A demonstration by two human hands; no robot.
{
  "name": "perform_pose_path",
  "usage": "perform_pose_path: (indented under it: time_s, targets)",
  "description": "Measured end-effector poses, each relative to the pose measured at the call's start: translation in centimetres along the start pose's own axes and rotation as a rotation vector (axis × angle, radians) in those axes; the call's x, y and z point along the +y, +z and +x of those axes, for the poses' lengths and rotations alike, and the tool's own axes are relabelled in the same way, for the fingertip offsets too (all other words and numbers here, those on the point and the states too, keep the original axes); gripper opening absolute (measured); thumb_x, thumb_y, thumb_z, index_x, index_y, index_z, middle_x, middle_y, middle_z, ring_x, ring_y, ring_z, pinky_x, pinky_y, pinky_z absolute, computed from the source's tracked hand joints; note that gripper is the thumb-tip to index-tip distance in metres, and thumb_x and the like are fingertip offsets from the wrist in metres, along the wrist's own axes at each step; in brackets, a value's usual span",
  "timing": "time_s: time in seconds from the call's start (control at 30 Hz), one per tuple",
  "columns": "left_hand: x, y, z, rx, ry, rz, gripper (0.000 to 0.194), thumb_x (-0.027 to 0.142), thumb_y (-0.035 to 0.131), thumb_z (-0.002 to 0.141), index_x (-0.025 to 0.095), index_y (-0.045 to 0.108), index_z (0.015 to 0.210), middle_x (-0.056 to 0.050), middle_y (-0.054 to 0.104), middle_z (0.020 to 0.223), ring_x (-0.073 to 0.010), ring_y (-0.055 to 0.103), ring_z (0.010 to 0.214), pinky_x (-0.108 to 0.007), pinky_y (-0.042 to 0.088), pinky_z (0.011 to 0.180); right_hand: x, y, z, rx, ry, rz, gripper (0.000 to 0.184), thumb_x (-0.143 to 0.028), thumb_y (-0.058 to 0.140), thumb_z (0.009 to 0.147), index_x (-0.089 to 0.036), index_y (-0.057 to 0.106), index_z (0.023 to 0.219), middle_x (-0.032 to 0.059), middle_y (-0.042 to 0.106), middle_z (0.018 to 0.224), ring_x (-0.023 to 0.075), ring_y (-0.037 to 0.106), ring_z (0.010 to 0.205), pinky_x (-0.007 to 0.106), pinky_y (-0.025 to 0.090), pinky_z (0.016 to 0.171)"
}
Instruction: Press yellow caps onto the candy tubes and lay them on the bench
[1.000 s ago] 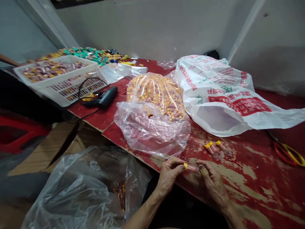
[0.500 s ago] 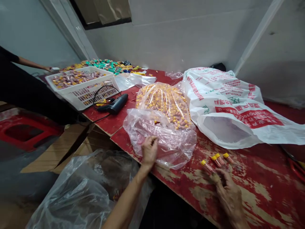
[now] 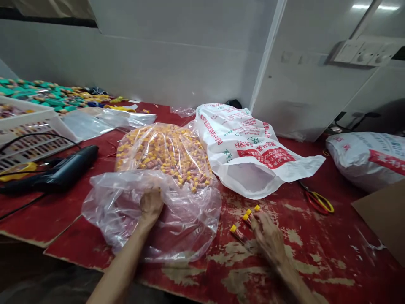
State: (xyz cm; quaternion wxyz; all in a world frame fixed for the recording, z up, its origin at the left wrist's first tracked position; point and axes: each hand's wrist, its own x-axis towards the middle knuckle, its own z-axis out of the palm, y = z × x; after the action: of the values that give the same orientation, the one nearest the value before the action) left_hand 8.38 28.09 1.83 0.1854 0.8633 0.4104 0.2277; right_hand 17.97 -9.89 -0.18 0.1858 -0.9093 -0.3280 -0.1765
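Observation:
My left hand [image 3: 152, 204] reaches into the mouth of a clear plastic bag [image 3: 186, 234]. Its fingertips are partly hidden by film and blur. Behind it in the bag lies a heap of small yellow-capped tubes [image 3: 161, 156]. My right hand [image 3: 270, 238] is low over the table, thumb and fingers apart, touching or close beside several loose tubes. One clear tube with a yellow cap [image 3: 238, 233] lies just left of that hand, tilted toward me. The caps of the others [image 3: 247, 214] show past my fingers, while their lower ends are covered.
A black heat gun or dryer [image 3: 65, 169] with a cord lies left, beside a white slotted basket [image 3: 34, 139]. A printed white sack [image 3: 249, 147] spreads behind the tubes. Scissors [image 3: 318, 202], a full sack [image 3: 368, 158] and cardboard [image 3: 384, 219] are at right.
My left hand let go of a tube and moved left into the bag. The right hand brought that tube down beside the others on the table. The view has turned to the right.

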Motion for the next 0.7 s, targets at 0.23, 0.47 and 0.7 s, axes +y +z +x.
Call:
perform_pose_path:
  time_s: [0.23,0.47,0.7]
  targets:
    - [0.5,-3.3,-8.2,0.198,-0.251,-0.501,0.044,0.052,0.066,0.065,0.019,0.061,0.094,-0.004,0.066,0.082,-0.0232,0.062,0.075,-0.036,0.049,0.074,3.0,4.2,15.8,-0.136,0.02,-0.251,0.025,-0.012,0.041,0.091,-0.013,0.06,0.107,0.0139,0.061,0.111,0.0247,0.055,0.102,0.031,0.041,0.081]
    - [2.0,-3.5,-18.1,-0.066,-0.578,-1.164,0.047,0.04,0.087,0.041,0.02,0.07,0.08,-0.001,0.071,0.085,-0.0198,0.065,0.082,-0.024,0.053,0.071,5.1,7.9,22.2,-0.294,-0.015,-0.388,0.03,-0.019,0.049,0.092,-0.013,0.052,0.121,0.0107,0.052,0.125,0.0259,0.047,0.115,0.044,0.034,0.096]
    - [4.7,-2.3,-20.9,-0.297,-0.663,-1.306,0.042,0.033,0.087,0.046,0.019,0.072,0.083,-0.003,0.07,0.087,-0.0211,0.065,0.085,-0.025,0.053,0.071,6.5,6.4,21.2,-0.413,-0.096,-0.439,0.027,-0.025,0.046,0.094,-0.011,0.057,0.115,0.0136,0.051,0.126,0.0272,0.044,0.119,0.045,0.029,0.1]
